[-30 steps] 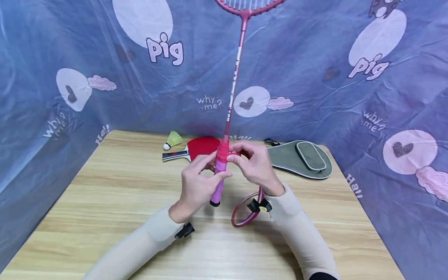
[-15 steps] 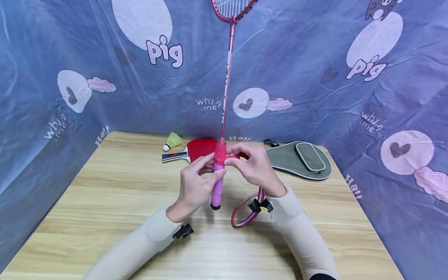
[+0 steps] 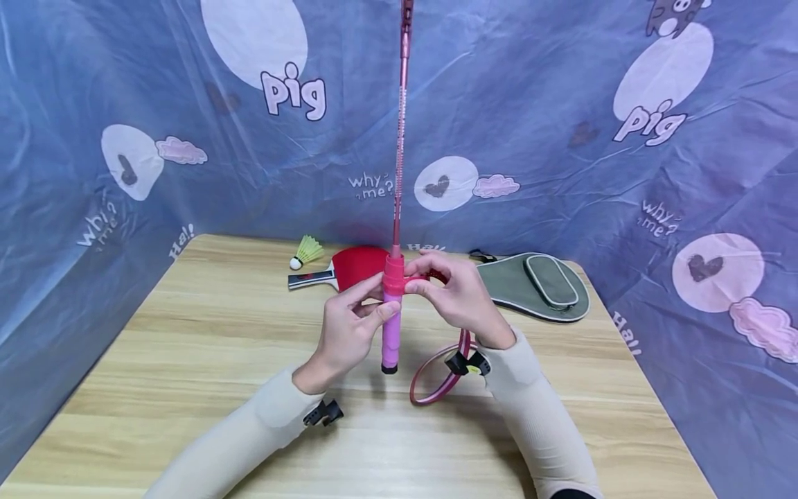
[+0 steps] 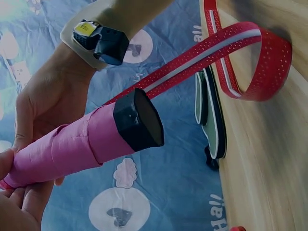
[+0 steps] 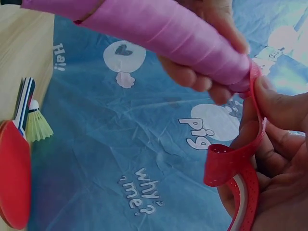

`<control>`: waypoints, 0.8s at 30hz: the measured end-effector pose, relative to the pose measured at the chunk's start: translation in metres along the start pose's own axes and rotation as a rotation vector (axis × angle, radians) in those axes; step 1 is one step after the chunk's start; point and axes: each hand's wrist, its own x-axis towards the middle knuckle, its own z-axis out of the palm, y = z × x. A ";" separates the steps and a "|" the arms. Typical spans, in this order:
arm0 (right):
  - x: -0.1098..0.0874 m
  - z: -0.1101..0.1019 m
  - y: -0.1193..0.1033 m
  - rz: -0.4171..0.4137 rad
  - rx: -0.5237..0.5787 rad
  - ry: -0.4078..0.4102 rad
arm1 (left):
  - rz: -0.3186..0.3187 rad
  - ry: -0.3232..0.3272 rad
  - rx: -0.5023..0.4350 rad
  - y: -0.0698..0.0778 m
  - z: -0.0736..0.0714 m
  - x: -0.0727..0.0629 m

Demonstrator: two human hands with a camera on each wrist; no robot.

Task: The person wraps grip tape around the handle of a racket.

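A badminton racket stands nearly upright over the table, its head mostly out of the head view. Its handle is purple-pink with a black butt cap; red wrap covers the upper end. My left hand grips the handle just below the red wrap, thumb in front. With thumb and fingers, my right hand pinches a red perforated grip tape where it leaves the handle. The tape's free length, with a white strip along one face, hangs from the right hand and loops down by the table in the left wrist view.
At the back of the wooden table lie a yellow shuttlecock, a red table tennis bat and a green bat case. A blue printed cloth hangs behind and at both sides.
The racket has turned about its shaft, so its head now shows edge-on, and its shaft has come more upright. Both hands keep their hold near the red wrap.
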 end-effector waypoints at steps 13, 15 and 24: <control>-0.002 0.001 -0.002 0.035 0.111 -0.035 | -0.049 -0.059 -0.113 0.002 -0.001 0.004; -0.002 0.002 -0.002 0.043 0.156 -0.028 | -0.052 -0.068 -0.110 0.001 -0.001 0.004; -0.002 0.008 -0.003 0.067 0.119 0.037 | 0.085 -0.003 0.073 -0.004 0.004 0.002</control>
